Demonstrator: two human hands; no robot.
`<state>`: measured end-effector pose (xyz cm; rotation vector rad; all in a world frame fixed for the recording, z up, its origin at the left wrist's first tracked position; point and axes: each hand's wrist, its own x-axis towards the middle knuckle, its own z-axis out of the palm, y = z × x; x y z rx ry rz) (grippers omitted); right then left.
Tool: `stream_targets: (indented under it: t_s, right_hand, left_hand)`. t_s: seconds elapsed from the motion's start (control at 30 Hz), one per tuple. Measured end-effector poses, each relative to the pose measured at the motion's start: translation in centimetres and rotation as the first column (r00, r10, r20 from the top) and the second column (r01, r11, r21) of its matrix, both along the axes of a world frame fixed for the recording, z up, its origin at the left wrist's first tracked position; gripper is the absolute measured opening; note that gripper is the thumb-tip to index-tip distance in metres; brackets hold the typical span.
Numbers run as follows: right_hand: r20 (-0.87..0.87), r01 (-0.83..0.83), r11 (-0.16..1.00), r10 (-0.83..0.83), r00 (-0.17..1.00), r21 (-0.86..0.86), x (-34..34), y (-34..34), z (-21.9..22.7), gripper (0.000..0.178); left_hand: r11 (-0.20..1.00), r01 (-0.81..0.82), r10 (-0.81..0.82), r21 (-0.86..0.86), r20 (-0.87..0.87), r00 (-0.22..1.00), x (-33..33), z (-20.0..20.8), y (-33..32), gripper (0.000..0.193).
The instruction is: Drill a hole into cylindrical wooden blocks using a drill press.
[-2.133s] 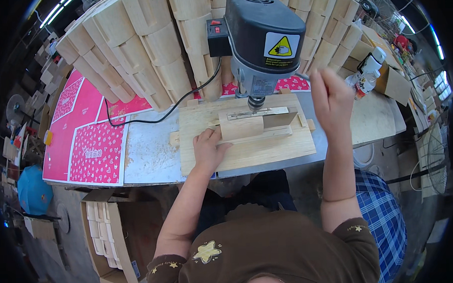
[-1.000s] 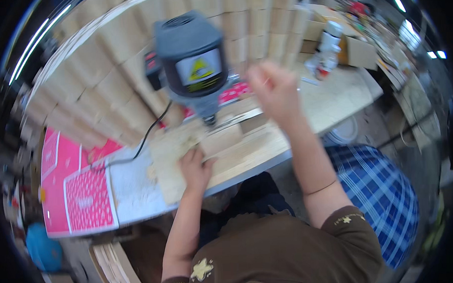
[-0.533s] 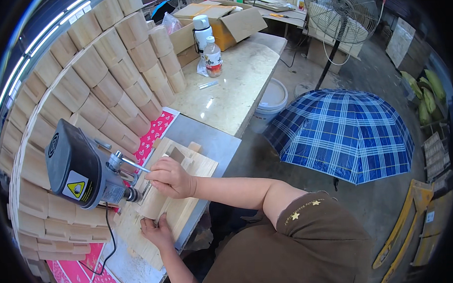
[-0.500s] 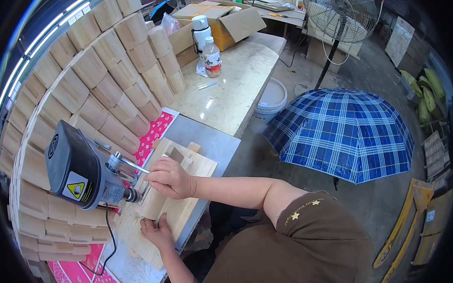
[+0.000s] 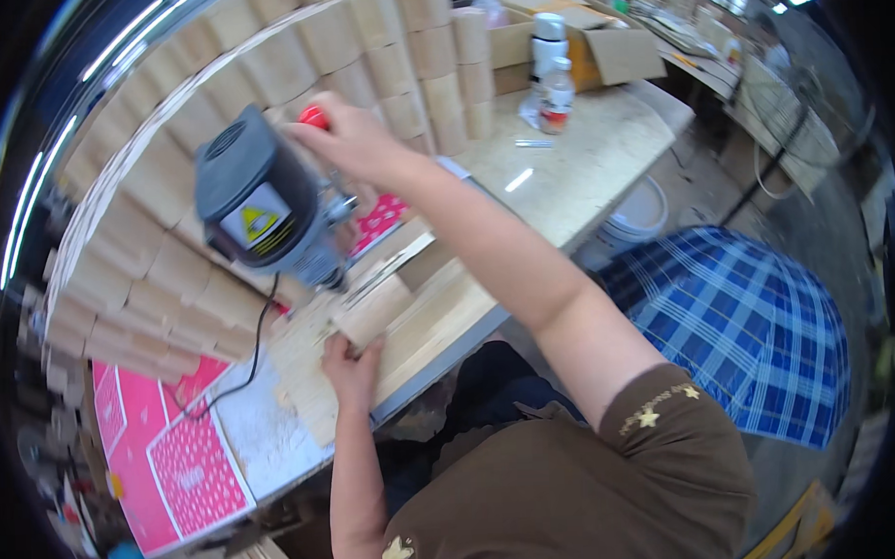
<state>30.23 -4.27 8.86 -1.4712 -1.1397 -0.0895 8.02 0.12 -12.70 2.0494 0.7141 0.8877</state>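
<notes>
A small bench drill press (image 5: 253, 203) with a dark grey motor housing and a yellow warning label stands on the bench. Up behind it, my right hand (image 5: 354, 140) is closed around a red-knobbed handle (image 5: 314, 117); how the handle joins the machine is hidden. Under the drill's chuck (image 5: 334, 281), a pale rounded wooden block (image 5: 378, 311) lies on a wooden board (image 5: 308, 388). My left hand (image 5: 352, 372) pinches the near end of this block, fingers bent against it. Motion blurs the picture somewhat.
Tall stacks of wooden blocks (image 5: 181, 121) wall off the bench's back and left. A bottle (image 5: 557, 98), a flask (image 5: 548, 41) and a carton (image 5: 622, 57) stand farther right. A black cord (image 5: 258, 350) trails leftward. A blue plaid umbrella (image 5: 745, 328) sits at the right.
My right hand has left the block area and risen to the red-knobbed handle. My left hand remains at the block's near end. The whole view has shifted and turned.
</notes>
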Motion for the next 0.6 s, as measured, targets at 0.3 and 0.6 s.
stream_targets:
  t_s: [0.3,0.6]
  right_hand:
    - [0.414,0.066,0.711,0.328,0.849,-0.700,0.2,-7.8,-13.0,0.034]
    - [0.396,0.076,0.723,0.285,0.873,-0.687,-1.8,-9.9,-13.3,0.028]
  left_hand:
    - [0.975,0.102,-0.062,-0.199,0.198,0.978,-1.6,0.2,0.7,0.032]
    - [0.873,-0.063,0.202,-0.483,0.241,0.949,-15.4,4.2,3.7,0.015]
